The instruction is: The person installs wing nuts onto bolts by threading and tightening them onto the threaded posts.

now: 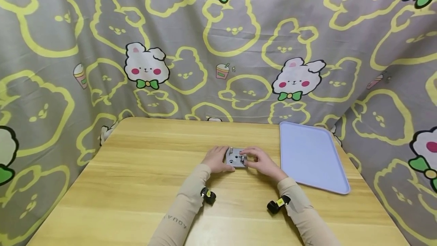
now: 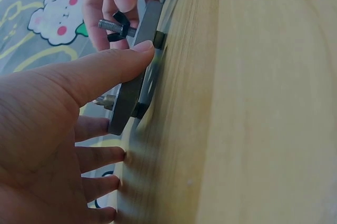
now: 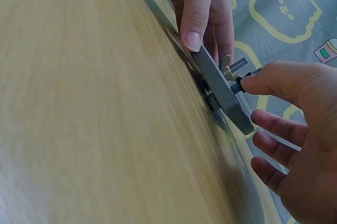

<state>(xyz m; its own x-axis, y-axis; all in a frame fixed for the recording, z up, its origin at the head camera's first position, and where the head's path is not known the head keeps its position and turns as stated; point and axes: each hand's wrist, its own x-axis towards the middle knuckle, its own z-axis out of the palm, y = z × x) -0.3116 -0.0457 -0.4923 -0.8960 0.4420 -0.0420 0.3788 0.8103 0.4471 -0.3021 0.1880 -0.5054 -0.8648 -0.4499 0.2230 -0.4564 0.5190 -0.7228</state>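
Observation:
A small grey metal plate lies near the middle of the wooden table, with short feet under it visible in the wrist views. Threaded bolts rise from its top. One carries a black wing nut; a paler wing nut sits on another. My left hand holds the plate's left side, thumb across the near edge and the other fingers toward the far side. Over the right side, my right hand pinches the black wing nut between thumb and forefinger; the forefinger is mostly hidden in the right wrist view.
A pale lilac tray lies on the table to the right of the hands. Behind the table hangs a grey curtain with cartoon rabbits. Black wrist cameras are strapped over both sleeves.

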